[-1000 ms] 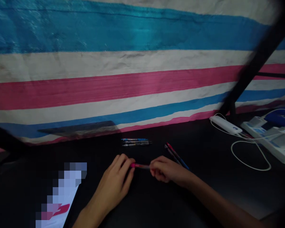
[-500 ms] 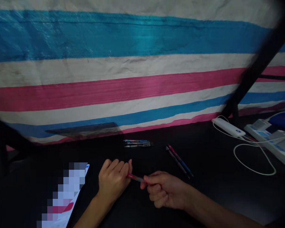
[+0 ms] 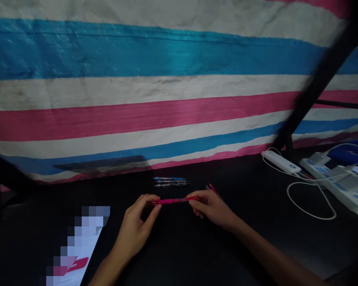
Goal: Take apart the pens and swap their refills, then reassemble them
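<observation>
A red pen (image 3: pixel 173 201) with a clear barrel lies level between my two hands, over the black tabletop. My left hand (image 3: pixel 137 218) pinches its left end between thumb and forefinger. The other end is pinched by my right hand (image 3: pixel 209 205), whose lower fingers are curled under. Just behind the held pen, several pens (image 3: pixel 169 182) lie side by side, one of them blue. Partly hidden behind my right hand is a red-topped pen (image 3: pixel 213 187); its lower part hardly shows.
At the right, a white power strip (image 3: pixel 337 182) holds plugs, beside a white oblong device (image 3: pixel 280 162) and a looping white cable (image 3: pixel 308 218). A lit, partly blurred screen or sheet (image 3: pixel 88 254) lies at left. Striped sheeting (image 3: pixel 167 115) hangs behind the black table (image 3: pixel 179 254).
My left hand has gone from a fist around the pen to a fingertip pinch. My right hand has moved up, now covering much of the pens behind it. The view has shifted slightly.
</observation>
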`<state>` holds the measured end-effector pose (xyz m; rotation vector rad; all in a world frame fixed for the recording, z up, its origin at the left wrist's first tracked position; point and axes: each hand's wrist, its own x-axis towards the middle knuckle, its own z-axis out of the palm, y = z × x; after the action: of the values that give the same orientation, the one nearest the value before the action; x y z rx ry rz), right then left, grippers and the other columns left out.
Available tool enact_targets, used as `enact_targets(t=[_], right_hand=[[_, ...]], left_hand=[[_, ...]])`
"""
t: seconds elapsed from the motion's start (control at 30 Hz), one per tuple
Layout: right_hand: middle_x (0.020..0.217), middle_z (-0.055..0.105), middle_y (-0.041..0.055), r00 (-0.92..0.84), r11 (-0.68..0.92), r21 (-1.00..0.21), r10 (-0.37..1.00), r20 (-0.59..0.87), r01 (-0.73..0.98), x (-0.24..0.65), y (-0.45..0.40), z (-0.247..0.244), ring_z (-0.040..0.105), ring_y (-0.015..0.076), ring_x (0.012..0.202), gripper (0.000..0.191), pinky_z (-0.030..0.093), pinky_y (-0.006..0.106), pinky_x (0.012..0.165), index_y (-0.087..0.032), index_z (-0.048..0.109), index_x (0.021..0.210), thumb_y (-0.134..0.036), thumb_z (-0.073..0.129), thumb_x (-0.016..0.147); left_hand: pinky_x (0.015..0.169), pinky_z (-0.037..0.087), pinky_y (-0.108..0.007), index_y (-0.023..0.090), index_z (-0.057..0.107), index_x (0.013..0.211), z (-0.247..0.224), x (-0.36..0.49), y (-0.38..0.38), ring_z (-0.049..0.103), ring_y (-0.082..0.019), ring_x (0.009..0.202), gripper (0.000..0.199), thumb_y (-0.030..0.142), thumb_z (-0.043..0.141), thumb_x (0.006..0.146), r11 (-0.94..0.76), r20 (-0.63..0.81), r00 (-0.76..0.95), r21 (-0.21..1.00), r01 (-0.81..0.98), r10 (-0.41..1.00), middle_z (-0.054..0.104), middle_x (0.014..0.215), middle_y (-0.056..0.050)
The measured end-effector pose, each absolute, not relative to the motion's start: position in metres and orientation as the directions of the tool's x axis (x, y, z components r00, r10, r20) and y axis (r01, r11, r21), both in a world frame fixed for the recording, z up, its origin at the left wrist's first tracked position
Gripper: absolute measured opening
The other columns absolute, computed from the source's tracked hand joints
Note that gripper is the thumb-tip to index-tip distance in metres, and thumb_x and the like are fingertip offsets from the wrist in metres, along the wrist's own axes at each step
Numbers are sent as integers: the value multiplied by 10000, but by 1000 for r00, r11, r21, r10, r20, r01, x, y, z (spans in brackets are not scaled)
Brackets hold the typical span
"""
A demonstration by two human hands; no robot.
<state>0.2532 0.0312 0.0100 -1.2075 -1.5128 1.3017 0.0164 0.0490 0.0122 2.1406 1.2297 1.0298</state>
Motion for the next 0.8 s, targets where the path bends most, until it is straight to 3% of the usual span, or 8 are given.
enact_targets(t=[0.17, 0.53, 0.8], right_hand=[[577, 513, -24, -282, -18, -998, 959, -32, 54, 259, 35, 11, 480, 86, 507, 302, 388, 203, 479, -127, 666, 924, -398, 569, 833], [635, 576, 1, -263, 135, -981, 960, 95, 141, 257, 24, 29, 537, 112, 579, 234, 426, 236, 555, -145, 677, 962, -315, 556, 855], [657, 599, 8, -270, 165, -982, 953, 135, 93, 259, 27, 27, 545, 113, 605, 191, 433, 245, 590, -153, 682, 953, -273, 588, 837]], left_hand=[[693, 479, -278, 218, 600, 966, 12, 17, 47, 624, -185, 797, 134, 270, 537, 860, -465, 391, 252, 757, 460, 885, 654, 863, -30], [642, 425, -294, 183, 569, 899, 12, 11, 47, 512, -168, 674, 105, 134, 481, 869, -741, 607, 441, 439, 508, 661, 563, 720, -27], [591, 387, -279, 187, 528, 739, 14, 13, 47, 483, -153, 618, 213, 194, 411, 917, -646, 439, 477, 574, 504, 762, 512, 642, -3]])
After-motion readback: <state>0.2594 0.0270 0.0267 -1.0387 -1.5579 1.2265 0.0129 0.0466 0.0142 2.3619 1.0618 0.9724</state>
